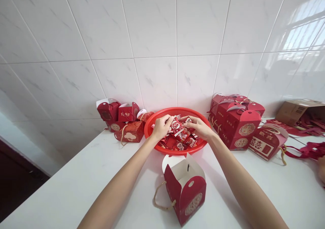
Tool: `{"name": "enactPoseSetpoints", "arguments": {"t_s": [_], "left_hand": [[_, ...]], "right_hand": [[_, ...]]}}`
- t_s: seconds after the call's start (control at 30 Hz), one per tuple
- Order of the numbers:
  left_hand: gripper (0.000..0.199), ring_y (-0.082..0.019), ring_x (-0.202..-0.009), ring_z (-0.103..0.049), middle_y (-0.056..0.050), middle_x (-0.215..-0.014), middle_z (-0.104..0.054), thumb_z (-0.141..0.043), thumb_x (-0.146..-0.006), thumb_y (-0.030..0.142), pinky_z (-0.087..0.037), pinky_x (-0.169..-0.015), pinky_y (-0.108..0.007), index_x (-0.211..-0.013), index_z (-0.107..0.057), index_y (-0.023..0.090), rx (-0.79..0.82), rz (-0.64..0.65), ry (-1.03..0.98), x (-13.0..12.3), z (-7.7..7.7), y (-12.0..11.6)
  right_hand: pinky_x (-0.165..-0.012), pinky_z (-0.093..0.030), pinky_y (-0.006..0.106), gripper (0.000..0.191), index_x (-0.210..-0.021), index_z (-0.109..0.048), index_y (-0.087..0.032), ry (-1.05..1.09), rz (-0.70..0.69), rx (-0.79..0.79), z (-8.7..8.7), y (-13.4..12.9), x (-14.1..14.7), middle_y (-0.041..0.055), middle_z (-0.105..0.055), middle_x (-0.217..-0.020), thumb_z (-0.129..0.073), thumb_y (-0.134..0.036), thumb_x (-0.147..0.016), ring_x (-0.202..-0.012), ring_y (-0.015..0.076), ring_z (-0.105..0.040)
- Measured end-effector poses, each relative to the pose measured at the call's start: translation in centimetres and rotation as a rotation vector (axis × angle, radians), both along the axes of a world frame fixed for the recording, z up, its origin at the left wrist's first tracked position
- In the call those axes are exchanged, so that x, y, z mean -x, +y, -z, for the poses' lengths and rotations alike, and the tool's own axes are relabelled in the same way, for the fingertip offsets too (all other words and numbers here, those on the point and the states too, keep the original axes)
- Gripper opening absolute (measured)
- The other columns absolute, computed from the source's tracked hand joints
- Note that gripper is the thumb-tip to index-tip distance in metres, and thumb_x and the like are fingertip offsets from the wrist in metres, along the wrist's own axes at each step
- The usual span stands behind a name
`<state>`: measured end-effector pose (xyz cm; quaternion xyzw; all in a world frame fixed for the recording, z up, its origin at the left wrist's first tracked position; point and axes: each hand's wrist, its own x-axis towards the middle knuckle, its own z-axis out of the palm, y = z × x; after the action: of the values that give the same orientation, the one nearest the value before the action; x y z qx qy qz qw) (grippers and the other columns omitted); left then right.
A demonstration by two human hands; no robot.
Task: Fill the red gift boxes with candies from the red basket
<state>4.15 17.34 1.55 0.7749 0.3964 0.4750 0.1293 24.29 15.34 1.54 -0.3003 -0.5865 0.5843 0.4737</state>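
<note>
My left hand (160, 128) is above the red plastic basket (149, 115), its thumb and fingers closed on a red-and-white candy packet (177, 126). My right hand (199, 127) reaches over the basket's right side, fingers curled round another small red wrapped candy (188, 120). Under both hands lie many more red packets (180, 146), some hidden by the hands. Nearest to me, between my forearms, stands a red gift box (193, 198) with its flaps up and its top open. Its white inside shows, and a rope handle hangs on its left.
Closed red gift boxes (130, 131) stand at the back left. More boxes (238, 127) are stacked at the right, beside one tilted box (266, 142). Farther right lie a cardboard carton (291, 112) and red ribbon (304, 151). A tiled wall (154, 25) bounds the white table (83, 178).
</note>
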Motion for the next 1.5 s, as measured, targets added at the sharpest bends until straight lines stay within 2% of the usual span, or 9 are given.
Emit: {"name": "enactPoseSetpoints", "arguments": {"t_s": [0.17,0.5,0.8,0.9,1.0,1.1,1.17,1.33,1.5], "left_hand": [[0.038,-0.011,-0.054,-0.042,0.004,-0.057,-0.044,-0.043,-0.095,0.041,-0.034,-0.055,-0.025,-0.064,-0.044,0.020,-0.012,0.035,0.043,-0.2,-0.1,-0.4],[0.037,-0.017,-0.071,-0.058,-0.002,-0.071,-0.065,-0.049,-0.095,0.043,-0.045,-0.069,-0.025,-0.071,-0.061,0.017,-0.030,0.152,0.084,-0.2,0.6,0.3],[0.040,-0.018,-0.072,-0.062,-0.003,-0.071,-0.068,-0.052,-0.093,0.047,-0.048,-0.072,-0.027,-0.070,-0.066,0.017,0.012,0.156,0.088,-0.3,0.7,0.3],[0.042,-0.019,-0.072,-0.064,-0.003,-0.076,-0.071,-0.045,-0.094,0.047,-0.049,-0.071,-0.027,-0.082,-0.071,0.017,0.101,0.091,0.037,-0.2,0.5,0.4],[0.038,-0.020,-0.080,-0.068,-0.004,-0.083,-0.075,-0.041,-0.095,0.037,-0.050,-0.074,-0.027,-0.087,-0.073,0.019,0.245,-0.151,0.019,0.3,0.3,0.9],[0.029,-0.022,-0.090,-0.070,-0.006,-0.094,-0.077,-0.045,-0.090,0.024,-0.050,-0.080,-0.028,-0.087,-0.074,0.020,0.404,-0.396,0.270,0.7,0.1,1.3],[0.026,-0.027,-0.102,-0.068,-0.009,-0.104,-0.076,-0.051,-0.085,0.020,-0.049,-0.088,-0.032,-0.092,-0.075,0.021,0.462,-0.453,0.467,0.6,0.1,1.2],[0.050,-0.038,-0.139,-0.041,-0.011,-0.141,-0.059,-0.067,-0.075,0.030,-0.035,-0.109,-0.047,-0.125,-0.067,0.028,0.527,-0.448,0.858,0.2,0.2,0.6],[0.085,-0.045,-0.135,-0.044,-0.013,-0.136,-0.064,-0.084,-0.054,0.038,-0.033,-0.108,-0.053,-0.136,-0.059,0.032,0.598,-0.298,0.933,0.9,1.1,1.4]], "right_hand": [[-0.058,-0.052,0.025,0.016,-0.068,-0.064,-0.017,0.097,0.073,0.146,0.5,0.7,0.0,0.0032,-0.069,-0.072,-0.077,-0.027,-0.066,-0.061,0.0135,-0.061],[-0.077,-0.065,0.044,0.018,-0.079,-0.065,-0.017,0.127,-0.017,0.299,0.0,0.1,0.0,-0.0008,-0.059,-0.080,-0.080,-0.027,-0.078,-0.082,0.0161,-0.061],[-0.076,-0.063,0.032,0.037,-0.085,-0.069,-0.013,-0.035,-0.181,0.215,0.3,0.0,-0.1,0.0002,-0.068,-0.078,-0.092,-0.017,-0.055,-0.077,0.0159,-0.068],[-0.063,-0.062,0.025,0.032,-0.079,-0.068,-0.013,-0.074,-0.105,0.201,0.4,0.2,-0.1,0.0011,-0.070,-0.075,-0.090,-0.016,-0.056,-0.068,0.0149,-0.069],[-0.055,-0.061,0.024,0.026,-0.074,-0.063,-0.015,-0.057,-0.016,0.202,0.5,0.3,-0.1,0.0011,-0.069,-0.074,-0.085,-0.013,-0.060,-0.062,0.0147,-0.068],[-0.057,-0.063,0.028,0.025,-0.069,-0.057,-0.017,-0.029,0.036,0.218,0.5,0.3,-0.1,0.0008,-0.067,-0.072,-0.081,-0.011,-0.064,-0.062,0.0157,-0.068],[-0.059,-0.065,0.030,0.027,-0.068,-0.054,-0.017,-0.020,0.052,0.232,0.5,0.3,0.0,0.0003,-0.066,-0.071,-0.080,-0.010,-0.065,-0.063,0.0161,-0.069],[-0.063,-0.066,0.034,0.028,-0.070,-0.056,-0.017,0.000,0.070,0.244,0.5,0.1,0.0,0.0000,-0.065,-0.072,-0.081,-0.010,-0.062,-0.068,0.0175,-0.069],[-0.063,-0.066,0.033,0.027,-0.070,-0.058,-0.017,0.020,0.075,0.243,0.4,0.1,0.0,0.0020,-0.068,-0.075,-0.082,-0.009,-0.059,-0.071,0.0181,-0.070]]}}
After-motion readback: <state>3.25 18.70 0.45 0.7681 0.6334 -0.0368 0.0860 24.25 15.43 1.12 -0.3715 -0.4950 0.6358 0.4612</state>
